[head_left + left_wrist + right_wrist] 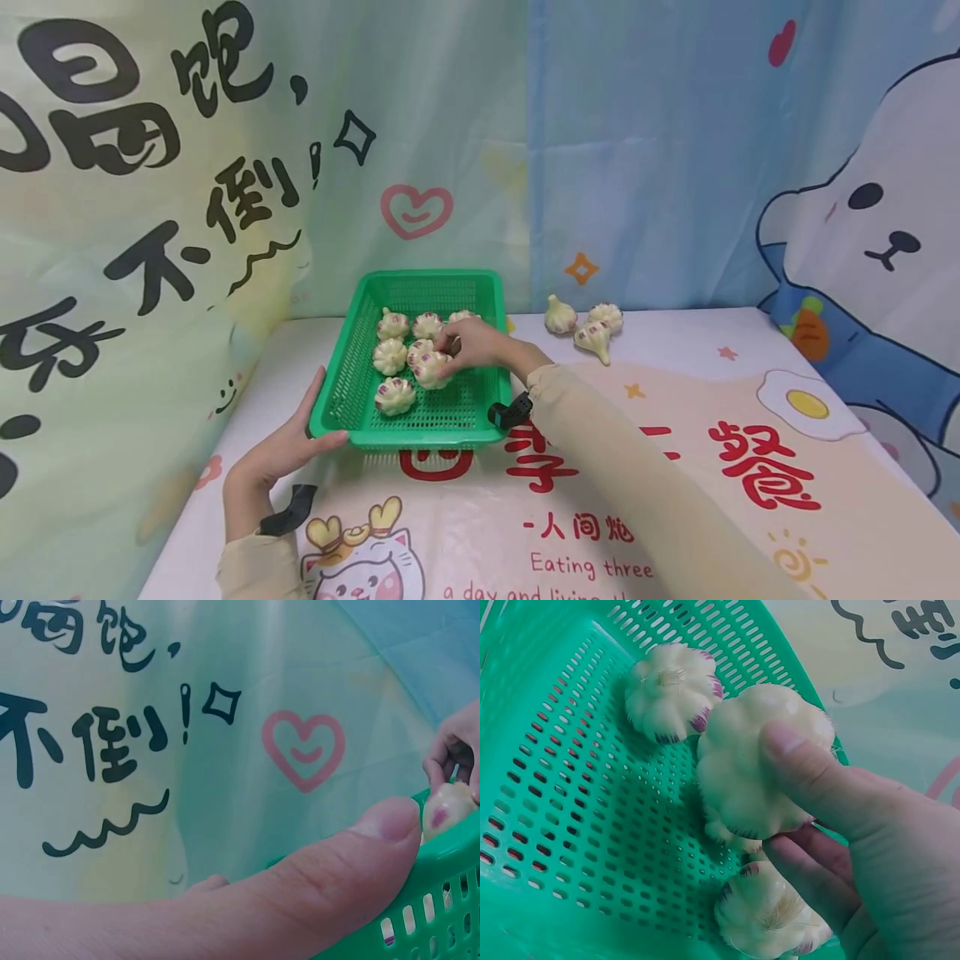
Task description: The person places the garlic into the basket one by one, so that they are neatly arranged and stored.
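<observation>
A green plastic basket [420,440] with slotted walls stands on the table and holds several white-and-purple garlic bulbs. My right hand [480,343] reaches in over its right side and pinches one garlic bulb [731,776] between thumb and fingers. Close beside that bulb, another garlic bulb [673,694] lies on the basket floor, and a further garlic bulb [769,911] shows below the fingers. At the front left corner, my left hand [281,450] rests against the basket with straight fingers along the outside. Its thumb [352,859] lies extended at the rim.
Outside the basket, to its right near the table's back edge, lie three more garlic bulbs [592,337]. A printed cloth [675,517] covers the table. Behind it hangs a printed curtain [637,167], close to the basket's far side.
</observation>
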{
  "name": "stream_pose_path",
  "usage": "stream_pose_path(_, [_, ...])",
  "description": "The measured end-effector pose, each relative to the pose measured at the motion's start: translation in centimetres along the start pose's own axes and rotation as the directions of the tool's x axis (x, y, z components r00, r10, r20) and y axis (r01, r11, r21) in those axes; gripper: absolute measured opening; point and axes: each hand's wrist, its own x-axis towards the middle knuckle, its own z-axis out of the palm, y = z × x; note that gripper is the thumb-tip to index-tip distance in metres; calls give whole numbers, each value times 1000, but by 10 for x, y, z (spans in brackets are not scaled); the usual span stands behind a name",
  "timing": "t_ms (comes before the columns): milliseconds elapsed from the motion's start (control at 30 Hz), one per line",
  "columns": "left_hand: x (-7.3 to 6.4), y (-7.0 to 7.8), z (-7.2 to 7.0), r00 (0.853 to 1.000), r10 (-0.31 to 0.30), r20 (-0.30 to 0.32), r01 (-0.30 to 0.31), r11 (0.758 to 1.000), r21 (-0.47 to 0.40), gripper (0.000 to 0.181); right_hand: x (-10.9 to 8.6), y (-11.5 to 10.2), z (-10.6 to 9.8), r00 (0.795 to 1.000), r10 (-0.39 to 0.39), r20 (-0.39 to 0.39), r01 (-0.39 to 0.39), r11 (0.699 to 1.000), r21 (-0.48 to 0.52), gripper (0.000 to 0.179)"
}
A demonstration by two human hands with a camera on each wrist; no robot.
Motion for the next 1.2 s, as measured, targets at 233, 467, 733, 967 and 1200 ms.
stream_pose_path(233, [1,0,1,1000,-7,1,7,1000,9,106,1,1,4,1000,2,15,-1,998,-69,37])
stream_pose_path(467, [1,1,2,1000,-10,1,10,1000,13,106,5,2,10,998,-43,52,56,960,-274,35])
stream_pose_path(733, [0,4,2,1000,-14,4,14,1000,13,105,7,2,13,997,-43,59,61,933,-356,33])
stream_pose_path(967, [-1,5,2,999,-33,-4,33,999,16,105,8,1,16,998,-40,55,58,925,-375,34])
stream_pose_path(1200, [-2,3,2,1000,-11,-2,11,1000,1,104,7,-3,16,997,-46,59,66,911,-407,33])
